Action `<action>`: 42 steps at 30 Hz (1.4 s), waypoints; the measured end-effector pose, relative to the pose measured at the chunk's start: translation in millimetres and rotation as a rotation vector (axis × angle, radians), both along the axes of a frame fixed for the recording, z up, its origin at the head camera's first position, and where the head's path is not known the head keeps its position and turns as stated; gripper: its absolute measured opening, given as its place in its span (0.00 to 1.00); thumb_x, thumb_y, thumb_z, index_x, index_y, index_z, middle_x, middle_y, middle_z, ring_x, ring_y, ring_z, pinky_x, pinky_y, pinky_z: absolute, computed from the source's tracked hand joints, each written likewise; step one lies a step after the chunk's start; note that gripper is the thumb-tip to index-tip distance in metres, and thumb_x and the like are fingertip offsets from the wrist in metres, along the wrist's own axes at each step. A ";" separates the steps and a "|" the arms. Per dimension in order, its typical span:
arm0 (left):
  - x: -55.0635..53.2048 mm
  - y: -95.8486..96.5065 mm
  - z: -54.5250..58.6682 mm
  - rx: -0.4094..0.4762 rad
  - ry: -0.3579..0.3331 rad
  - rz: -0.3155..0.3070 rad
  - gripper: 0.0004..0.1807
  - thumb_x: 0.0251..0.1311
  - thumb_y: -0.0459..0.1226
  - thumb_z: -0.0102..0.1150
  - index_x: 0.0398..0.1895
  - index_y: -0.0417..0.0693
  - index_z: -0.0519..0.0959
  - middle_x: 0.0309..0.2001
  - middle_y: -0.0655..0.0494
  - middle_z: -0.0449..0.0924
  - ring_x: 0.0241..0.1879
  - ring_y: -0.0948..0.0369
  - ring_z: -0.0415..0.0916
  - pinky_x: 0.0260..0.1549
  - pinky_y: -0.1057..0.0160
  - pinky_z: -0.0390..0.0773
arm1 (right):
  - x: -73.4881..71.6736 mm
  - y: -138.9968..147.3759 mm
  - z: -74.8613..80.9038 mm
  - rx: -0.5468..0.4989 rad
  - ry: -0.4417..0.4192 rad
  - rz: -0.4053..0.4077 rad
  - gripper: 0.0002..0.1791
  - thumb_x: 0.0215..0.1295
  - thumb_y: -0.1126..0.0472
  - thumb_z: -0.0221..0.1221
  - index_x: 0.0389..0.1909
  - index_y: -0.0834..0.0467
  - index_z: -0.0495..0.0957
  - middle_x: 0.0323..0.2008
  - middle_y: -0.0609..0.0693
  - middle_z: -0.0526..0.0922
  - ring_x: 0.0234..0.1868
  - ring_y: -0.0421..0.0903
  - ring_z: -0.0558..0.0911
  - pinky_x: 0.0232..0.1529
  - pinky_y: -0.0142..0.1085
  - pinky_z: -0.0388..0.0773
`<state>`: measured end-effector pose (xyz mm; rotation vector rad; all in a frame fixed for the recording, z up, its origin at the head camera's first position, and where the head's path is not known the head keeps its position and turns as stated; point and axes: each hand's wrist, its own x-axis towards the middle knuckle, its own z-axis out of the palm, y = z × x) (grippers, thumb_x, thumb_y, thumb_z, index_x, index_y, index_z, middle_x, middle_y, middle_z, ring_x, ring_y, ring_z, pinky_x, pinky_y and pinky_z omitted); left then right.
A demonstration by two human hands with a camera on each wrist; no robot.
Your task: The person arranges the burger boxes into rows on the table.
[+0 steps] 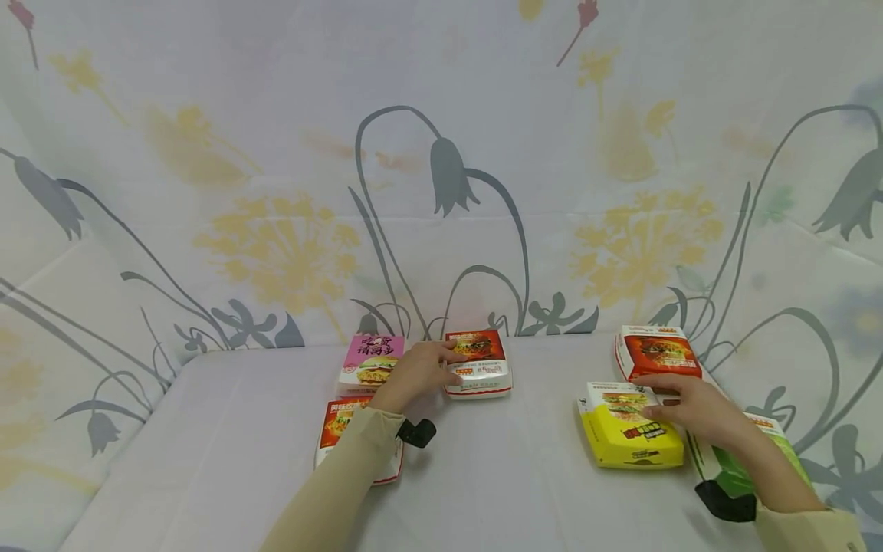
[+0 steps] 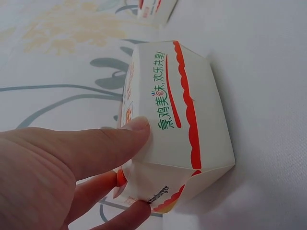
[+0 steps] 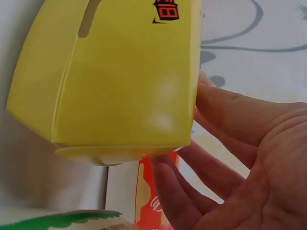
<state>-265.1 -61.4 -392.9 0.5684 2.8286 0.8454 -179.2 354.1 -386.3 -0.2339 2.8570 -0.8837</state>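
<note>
With thumb and fingers my left hand (image 1: 422, 372) holds the left corner of a red-and-white hamburger box (image 1: 479, 376). In the left wrist view the thumb lies on the printed wall of that box (image 2: 172, 105), and other fingers touch its adjoining side. On the right, my right hand (image 1: 693, 410) holds a yellow burger box (image 1: 631, 445) by its right side. In the right wrist view the thumb meets the edge of the yellow box (image 3: 124, 91), its tip partly hidden, while the other fingers reach around the end.
Left of my left hand are a pink burger box (image 1: 366, 366) and another red-and-white box (image 1: 334, 433), partly behind my sleeve. Another red box (image 1: 655, 345) stands behind the yellow one. A green box (image 1: 731, 471) lies under my right wrist. Flowered cloth (image 1: 441, 261) backs the white table (image 1: 228, 429).
</note>
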 end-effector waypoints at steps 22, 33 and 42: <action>-0.8 1.9 1.8 -0.010 0.002 0.006 0.22 0.55 0.40 0.72 0.56 0.56 0.84 0.70 0.63 0.68 0.68 0.52 0.64 0.47 0.57 0.71 | 6.9 -56.4 -12.4 -0.115 0.072 0.120 0.28 0.63 0.50 0.67 0.59 0.63 0.79 0.62 0.63 0.74 0.61 0.63 0.74 0.53 0.51 0.78; -2.3 5.8 2.8 -0.031 -0.020 0.021 0.23 0.56 0.42 0.72 0.57 0.56 0.84 0.70 0.65 0.67 0.71 0.52 0.61 0.53 0.56 0.71 | 4.5 -97.8 -24.8 -0.208 0.044 0.112 0.27 0.63 0.50 0.67 0.59 0.59 0.79 0.62 0.58 0.74 0.61 0.60 0.74 0.57 0.52 0.76; -3.3 7.6 3.1 -0.051 -0.022 0.035 0.23 0.57 0.42 0.71 0.58 0.57 0.83 0.71 0.64 0.67 0.67 0.53 0.65 0.45 0.58 0.72 | 7.0 -134.2 -32.2 -0.261 0.070 0.124 0.25 0.62 0.52 0.68 0.58 0.59 0.81 0.60 0.57 0.76 0.60 0.59 0.74 0.54 0.49 0.78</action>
